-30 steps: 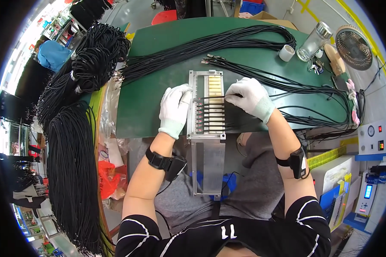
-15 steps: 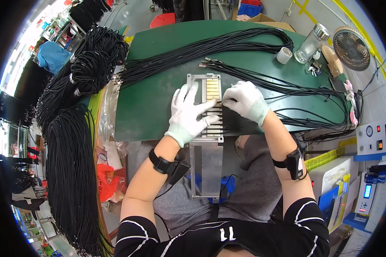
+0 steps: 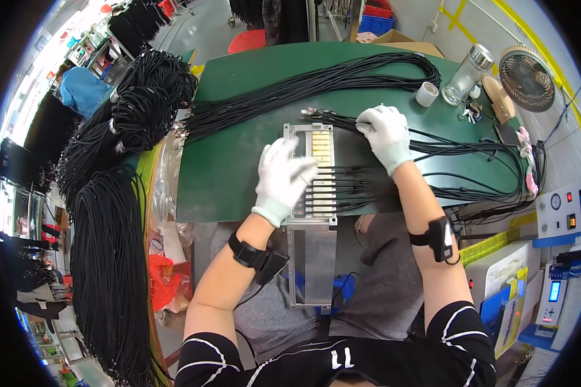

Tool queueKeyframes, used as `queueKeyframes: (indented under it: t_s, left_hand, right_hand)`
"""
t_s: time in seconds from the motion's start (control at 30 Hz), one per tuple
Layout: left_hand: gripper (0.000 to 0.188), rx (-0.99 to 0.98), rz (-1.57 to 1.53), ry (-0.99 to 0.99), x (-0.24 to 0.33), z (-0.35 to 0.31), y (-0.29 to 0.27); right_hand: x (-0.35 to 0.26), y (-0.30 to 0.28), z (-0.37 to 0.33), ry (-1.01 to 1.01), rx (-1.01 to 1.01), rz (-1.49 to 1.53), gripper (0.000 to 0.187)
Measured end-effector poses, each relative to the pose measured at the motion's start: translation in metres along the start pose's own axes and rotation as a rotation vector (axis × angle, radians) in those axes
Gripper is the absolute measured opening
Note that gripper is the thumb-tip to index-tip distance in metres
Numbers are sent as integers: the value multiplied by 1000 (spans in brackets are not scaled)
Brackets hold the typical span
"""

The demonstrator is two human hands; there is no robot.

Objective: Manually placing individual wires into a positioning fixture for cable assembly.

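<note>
My left hand, in a white glove, is open with its fingers apart over the left side of a clear slotted fixture. Pale strips line the fixture's right side, and several black cables run from its nearer slots to the right. Over on the right, my gloved right hand has its fingers bent together on a bundle of black cables, seemingly pinching one; the fingertips partly hide the contact. The metal-tipped ends of that bundle lie just beyond the fixture.
A long cable bundle crosses the back of the green table. Large cable coils and a hanging bundle flank the left edge. At the back right stand a white tape roll, a glass bottle and a fan.
My right hand has left the fixture and moved right and away to the cable bundle. My left hand has drawn slightly back from the slots. The view has shifted a little.
</note>
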State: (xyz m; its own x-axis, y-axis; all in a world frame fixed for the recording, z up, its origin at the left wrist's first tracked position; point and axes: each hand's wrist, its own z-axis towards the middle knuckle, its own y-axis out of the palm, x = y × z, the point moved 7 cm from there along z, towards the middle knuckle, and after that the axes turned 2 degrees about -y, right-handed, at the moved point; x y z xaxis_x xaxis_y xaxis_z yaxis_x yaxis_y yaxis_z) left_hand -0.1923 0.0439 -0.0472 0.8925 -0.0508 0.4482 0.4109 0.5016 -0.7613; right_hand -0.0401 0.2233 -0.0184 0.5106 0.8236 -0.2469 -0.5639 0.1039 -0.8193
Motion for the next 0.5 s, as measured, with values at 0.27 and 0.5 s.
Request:
queueKeyframes:
  t_s: [0.27, 0.5]
  left_hand:
    - [17, 336, -232, -109, -22, 11, -24]
    - [17, 339, -359, -194, -30, 2, -23]
  right_hand:
    - [-47, -13, -10, -192, -100, 373, 12]
    - [-76, -4, -17, -259, -126, 414, 12]
